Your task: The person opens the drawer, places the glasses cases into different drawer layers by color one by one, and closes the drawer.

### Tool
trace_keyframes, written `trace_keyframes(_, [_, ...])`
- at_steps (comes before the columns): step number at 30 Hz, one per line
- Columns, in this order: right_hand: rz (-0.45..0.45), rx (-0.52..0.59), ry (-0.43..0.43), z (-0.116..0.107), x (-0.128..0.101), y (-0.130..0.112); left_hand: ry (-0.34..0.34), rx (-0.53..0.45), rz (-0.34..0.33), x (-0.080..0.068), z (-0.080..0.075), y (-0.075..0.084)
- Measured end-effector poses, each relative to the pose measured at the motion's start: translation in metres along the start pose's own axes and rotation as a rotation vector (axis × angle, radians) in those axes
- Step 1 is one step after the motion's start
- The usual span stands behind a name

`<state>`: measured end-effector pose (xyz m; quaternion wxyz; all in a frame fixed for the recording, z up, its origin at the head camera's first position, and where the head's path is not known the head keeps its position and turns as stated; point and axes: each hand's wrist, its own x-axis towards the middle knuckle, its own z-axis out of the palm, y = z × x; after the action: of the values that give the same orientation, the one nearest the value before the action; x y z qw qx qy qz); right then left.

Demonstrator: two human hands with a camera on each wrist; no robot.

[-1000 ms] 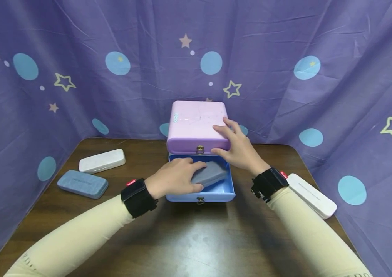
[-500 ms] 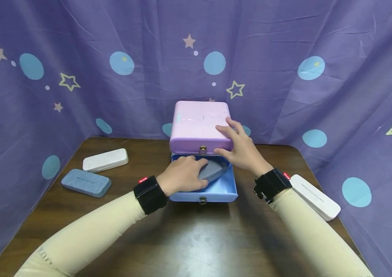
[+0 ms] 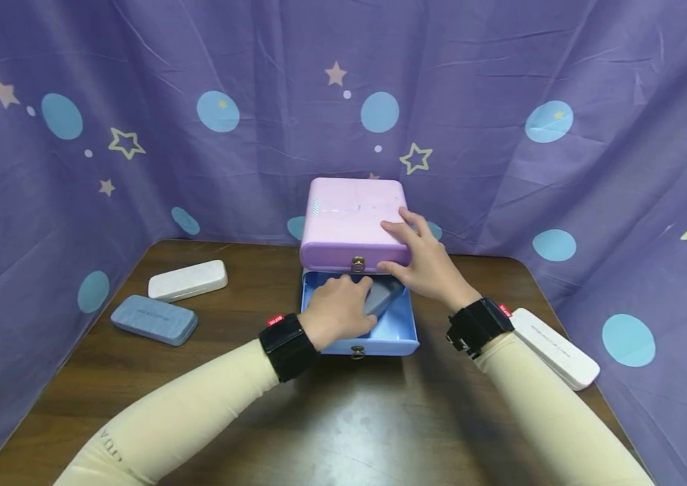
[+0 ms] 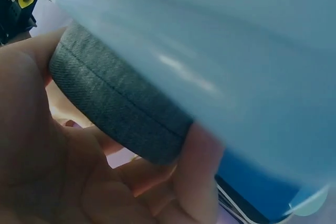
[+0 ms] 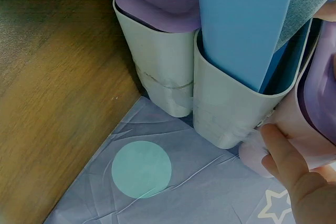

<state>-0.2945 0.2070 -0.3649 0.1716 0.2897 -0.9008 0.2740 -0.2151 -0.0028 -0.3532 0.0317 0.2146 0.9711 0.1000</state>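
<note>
1. Jamming is my first worry: my left hand [image 3: 337,312] has its grip curled round the grey case [image 3: 383,297], which lies slanted in the open blue drawer [image 3: 403,329] with one end under the pink drawer [image 3: 352,219].
2. Tipping comes next: my right hand [image 3: 425,260] rests flat-fingered on the pink drawer; if it slips, the box could slide on the worktop [image 3: 343,418].

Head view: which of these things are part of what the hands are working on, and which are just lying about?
In hand:
- grey case, gripped by the left hand
- open blue drawer it sits in
- pink drawer unit, touched by the right hand

Lying about:
- white case, left on the table
- blue-grey case beside it
- white case at right
</note>
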Motion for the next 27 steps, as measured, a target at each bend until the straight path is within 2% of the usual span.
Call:
trace_keyframes(6, [0.007, 0.001, -0.004, -0.001, -0.001, -0.001, 0.012, 0.03, -0.042, 0.003, 0.005, 0.01])
trace_keyframes(16, [0.013, 0.006, -0.01, -0.002, -0.001, -0.003, -0.033, -0.067, -0.067, 0.007, 0.005, 0.016])
trace_keyframes(27, [0.009, -0.007, -0.008, -0.001, 0.0, -0.003, -0.062, -0.1, -0.088, 0.007, 0.01, 0.018])
